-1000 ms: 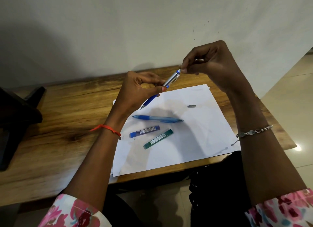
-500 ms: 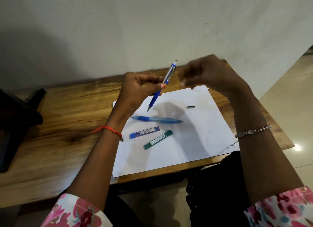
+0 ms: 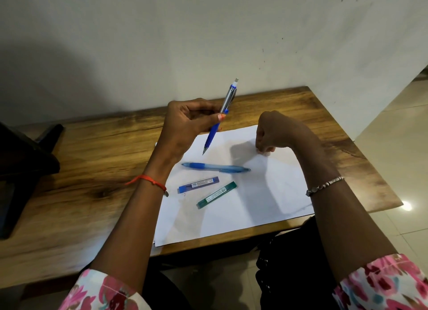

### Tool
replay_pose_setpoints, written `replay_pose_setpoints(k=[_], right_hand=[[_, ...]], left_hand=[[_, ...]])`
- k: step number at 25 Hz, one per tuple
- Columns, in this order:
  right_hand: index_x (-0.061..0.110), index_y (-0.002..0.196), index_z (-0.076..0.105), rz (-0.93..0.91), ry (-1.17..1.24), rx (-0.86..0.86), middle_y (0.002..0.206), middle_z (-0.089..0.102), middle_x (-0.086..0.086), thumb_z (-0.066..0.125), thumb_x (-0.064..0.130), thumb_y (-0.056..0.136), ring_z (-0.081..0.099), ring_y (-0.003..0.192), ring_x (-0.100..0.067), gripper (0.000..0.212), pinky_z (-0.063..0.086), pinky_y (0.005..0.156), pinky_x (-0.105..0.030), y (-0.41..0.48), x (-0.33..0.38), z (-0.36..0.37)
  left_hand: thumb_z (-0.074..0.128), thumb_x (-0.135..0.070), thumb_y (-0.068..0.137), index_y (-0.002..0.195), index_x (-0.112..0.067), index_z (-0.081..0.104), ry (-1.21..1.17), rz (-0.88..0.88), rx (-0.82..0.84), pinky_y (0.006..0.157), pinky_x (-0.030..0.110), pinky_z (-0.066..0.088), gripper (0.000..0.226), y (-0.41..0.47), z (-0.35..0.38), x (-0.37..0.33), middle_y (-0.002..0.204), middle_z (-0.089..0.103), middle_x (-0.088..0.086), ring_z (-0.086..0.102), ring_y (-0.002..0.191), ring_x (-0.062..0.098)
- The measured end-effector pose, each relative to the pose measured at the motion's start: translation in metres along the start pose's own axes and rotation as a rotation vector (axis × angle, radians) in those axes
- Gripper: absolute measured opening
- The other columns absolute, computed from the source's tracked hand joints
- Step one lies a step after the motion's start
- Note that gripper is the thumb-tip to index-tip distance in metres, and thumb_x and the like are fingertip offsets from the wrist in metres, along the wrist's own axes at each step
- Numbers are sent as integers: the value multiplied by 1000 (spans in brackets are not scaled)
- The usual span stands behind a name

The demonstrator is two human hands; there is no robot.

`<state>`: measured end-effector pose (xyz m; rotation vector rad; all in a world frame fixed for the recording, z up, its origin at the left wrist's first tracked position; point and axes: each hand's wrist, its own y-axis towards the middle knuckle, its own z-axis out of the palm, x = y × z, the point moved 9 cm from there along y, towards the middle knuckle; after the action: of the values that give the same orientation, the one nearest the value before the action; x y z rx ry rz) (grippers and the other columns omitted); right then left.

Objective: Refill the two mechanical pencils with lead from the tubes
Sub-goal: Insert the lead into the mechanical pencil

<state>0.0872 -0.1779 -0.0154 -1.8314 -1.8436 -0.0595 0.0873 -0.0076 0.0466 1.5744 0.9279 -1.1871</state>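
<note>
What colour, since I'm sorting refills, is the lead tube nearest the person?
The lead tube is green, white label; head view.

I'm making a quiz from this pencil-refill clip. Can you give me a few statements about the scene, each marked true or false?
1. The left hand holds the silver and blue pencil with its tip pointing down. True.
2. Both lead tubes are green. False: there is a blue tube and a green tube.
3. The second pencil lies on the white paper. True.
4. The right hand holds a lead tube. False: both tubes lie untouched on the paper, and the right hand is farther back with its fingers curled down to the sheet.
</note>
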Motion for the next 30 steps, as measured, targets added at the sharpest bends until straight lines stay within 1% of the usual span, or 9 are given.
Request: replay_pose_setpoints(k=[2,4,5,6,8,14,22,26,30], right_hand=[[-5,82,72,-110,201,-143,71,70,-18,68,-3,73,62,53,-14,10,52,60,-28,-4,12,-21],[-2,86,71,-251,652,-336,67,67,-14,65,-5,77,61,52,-10,11,52,60,-23,-16,22,-52],[-1,88,71,-335,915,-399,66,67,-11,64,-7,78,61,56,-12,13,52,61,-23,-22,24,-63],[0,89,70,-415,1128,-428,66,68,-8,63,-7,79,62,60,-15,14,52,63,-24,-26,25,-70],[2,91,69,-511,1317,-454,71,71,-4,62,-5,80,64,66,-18,14,51,64,-25,-30,27,-74],[13,85,74,-573,1300,-495,76,74,-2,69,3,75,64,70,-17,16,49,61,-24,-32,35,-76],[16,83,76,-601,1218,-473,77,75,0,70,2,74,64,71,-15,18,48,61,-24,-33,40,-76],[15,86,75,-603,1178,-469,78,75,-2,70,4,75,63,72,-19,16,48,61,-25,-33,41,-76],[14,88,75,-619,1147,-476,78,75,0,69,4,76,63,72,-19,16,49,61,-25,-35,41,-77]], left_hand=[[66,2,77,90,-17,67,4,2,0,61,19,55,23,0,0,0,69,72,-15,69,69,10],[67,3,76,91,-15,67,-2,-4,-5,61,20,55,24,0,0,1,68,72,-14,69,68,10],[67,4,76,93,-13,67,-10,-8,-7,60,20,55,24,0,0,1,68,72,-13,69,68,10],[67,4,75,95,-12,67,-13,-9,-6,60,19,54,25,0,0,1,69,72,-13,69,68,10],[66,4,76,98,-13,65,-6,-5,3,59,17,53,28,0,1,1,68,72,-15,69,68,9],[66,5,76,90,-22,65,-10,-7,19,58,14,52,30,-1,4,0,65,71,-17,68,65,6],[67,5,75,91,-15,67,-8,-10,24,59,18,54,26,-1,5,3,64,70,-14,67,62,9],[67,5,74,90,-17,67,-7,-12,28,59,19,55,27,-1,5,4,66,71,-15,68,65,9],[67,4,75,84,-22,68,-6,-14,33,59,19,55,28,-1,6,4,66,71,-16,68,66,9]])
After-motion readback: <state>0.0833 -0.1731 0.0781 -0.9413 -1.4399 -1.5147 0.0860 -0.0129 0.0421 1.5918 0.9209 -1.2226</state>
